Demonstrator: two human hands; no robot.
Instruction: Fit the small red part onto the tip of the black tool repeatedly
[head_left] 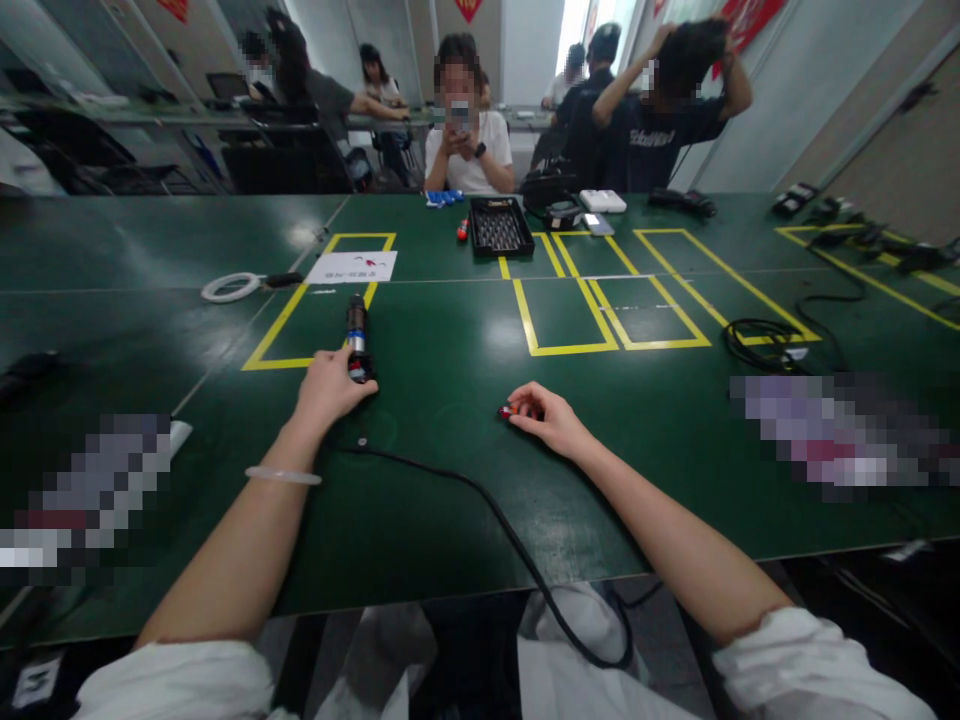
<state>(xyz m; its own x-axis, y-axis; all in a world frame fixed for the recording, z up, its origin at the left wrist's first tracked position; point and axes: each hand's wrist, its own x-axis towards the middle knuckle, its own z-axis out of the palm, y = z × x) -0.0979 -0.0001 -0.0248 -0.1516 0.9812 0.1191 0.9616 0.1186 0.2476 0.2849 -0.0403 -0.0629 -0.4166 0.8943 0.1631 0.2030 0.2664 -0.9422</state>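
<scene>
My left hand (330, 385) is closed on the near end of a dark cylindrical tool (357, 322) with a silver and blue band. The tool lies on the green table, its far end pointing away from me; my fingers partly cover its near end. A black cable (450, 475) starts close to that hand and runs over the table's near edge. A small round metal piece (362, 441) lies beside the cable. My right hand (553, 418), low over the table at centre right, pinches a small red and black piece (508, 411). Its exact kind is too small to tell.
Yellow tape outlines (574, 349) mark the table. Farther back are a black tray (501, 252) of small parts, a red-orange item (462, 231) and a paper sheet (341, 268). Coiled cable (757, 345) lies right, a white ring (229, 288) left. Another person (480, 165) sits opposite.
</scene>
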